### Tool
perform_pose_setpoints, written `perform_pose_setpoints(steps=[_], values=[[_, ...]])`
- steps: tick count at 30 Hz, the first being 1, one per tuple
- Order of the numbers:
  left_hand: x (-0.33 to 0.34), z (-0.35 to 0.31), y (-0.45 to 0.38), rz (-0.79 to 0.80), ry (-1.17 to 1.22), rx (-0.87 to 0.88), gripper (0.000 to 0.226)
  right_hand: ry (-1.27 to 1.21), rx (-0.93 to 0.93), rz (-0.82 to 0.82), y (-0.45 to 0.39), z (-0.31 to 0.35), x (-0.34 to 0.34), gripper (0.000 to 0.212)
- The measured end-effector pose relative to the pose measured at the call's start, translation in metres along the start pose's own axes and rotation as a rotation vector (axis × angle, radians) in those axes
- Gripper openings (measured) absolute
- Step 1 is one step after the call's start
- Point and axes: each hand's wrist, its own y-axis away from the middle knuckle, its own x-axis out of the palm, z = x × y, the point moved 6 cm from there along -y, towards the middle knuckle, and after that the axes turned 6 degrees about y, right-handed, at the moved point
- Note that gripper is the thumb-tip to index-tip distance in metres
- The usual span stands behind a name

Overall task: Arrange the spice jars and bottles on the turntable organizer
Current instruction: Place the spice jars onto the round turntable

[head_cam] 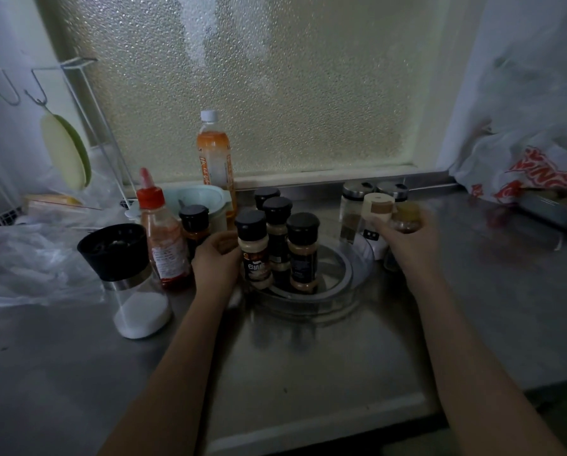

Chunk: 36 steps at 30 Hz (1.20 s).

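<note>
A clear round turntable [336,292] sits mid-counter with several black-capped spice jars [303,253] standing on its left half. My left hand [214,258] is closed around the front-left jar with the pale powder [254,251] at the turntable's left edge. My right hand [407,240] is raised at the turntable's right side, holding a small jar with a cream cap [379,205] and what looks like a second, amber jar [407,218]; this area is blurred. Two steel-topped glass shakers [353,210] stand behind it.
On the left stand a red-capped sauce bottle [163,232], a black-capped jar [195,227], a black-topped salt dispenser [127,274], a tall orange drink bottle [214,159] and a pale tub [206,200]. Plastic bags [535,172] lie at both sides. A frosted window backs the counter.
</note>
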Motion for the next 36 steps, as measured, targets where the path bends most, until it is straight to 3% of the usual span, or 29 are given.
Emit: perform_pose_setpoints(steps=[5,18,20,25,33,36], values=[[-0.004,0.005,-0.001,-0.068,-0.031,-0.015,0.014,-0.037,0.048,0.04,-0.003,-0.005,0.005,0.034],[0.006,0.013,-0.01,0.161,0.086,-0.141,0.023,0.133,-0.179,-0.171,0.01,0.012,-0.002,0.038],[0.011,0.013,-0.008,0.188,0.141,-0.151,0.034,0.077,-0.199,-0.257,0.017,0.025,-0.01,0.042],[0.018,0.012,-0.002,0.167,0.156,-0.155,0.024,-0.125,-0.3,-0.391,0.039,0.058,-0.024,0.046],[0.019,0.015,-0.002,0.168,0.098,-0.153,0.029,0.016,-0.359,-0.073,0.058,0.072,0.043,0.031],[0.02,0.016,-0.003,0.149,0.102,-0.162,0.033,0.13,-0.376,0.058,0.064,0.063,0.058,0.041]])
